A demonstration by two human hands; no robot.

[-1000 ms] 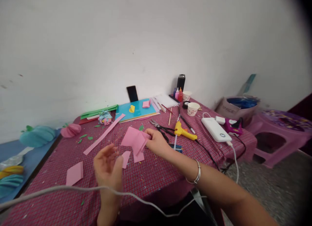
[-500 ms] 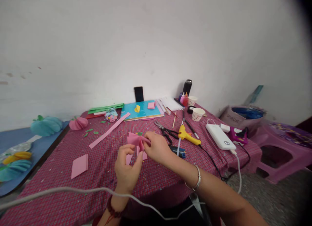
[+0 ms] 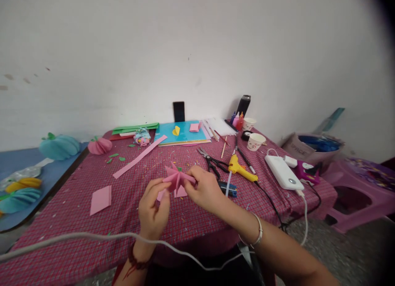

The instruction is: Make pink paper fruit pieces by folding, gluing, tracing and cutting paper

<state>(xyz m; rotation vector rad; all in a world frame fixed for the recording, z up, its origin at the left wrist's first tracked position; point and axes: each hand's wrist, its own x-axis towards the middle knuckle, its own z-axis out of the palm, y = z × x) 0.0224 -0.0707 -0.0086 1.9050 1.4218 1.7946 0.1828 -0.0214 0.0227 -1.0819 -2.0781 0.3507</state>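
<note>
Between my two hands is a pink folded-paper piece, its several panels fanned out like a star, with a bit of green at its top. My left hand pinches a panel on its left side between thumb and fingers. On the other side my right hand grips a panel, fingers curled over it. Pink paper pieces lie on the cloth just below and behind it. Farther left rests a flat folded pink paper, and a long pink strip slants behind it.
A yellow glue gun, scissors and a blue tool lie right of my hands. A white power bank and paper cup stand beyond. A white cable crosses in front. Paper pumpkins sit left.
The pink paper piece has turned and its panels are spread wider. My left hand has shifted slightly left and its grip has moved to a left panel. The view has tilted a little.
</note>
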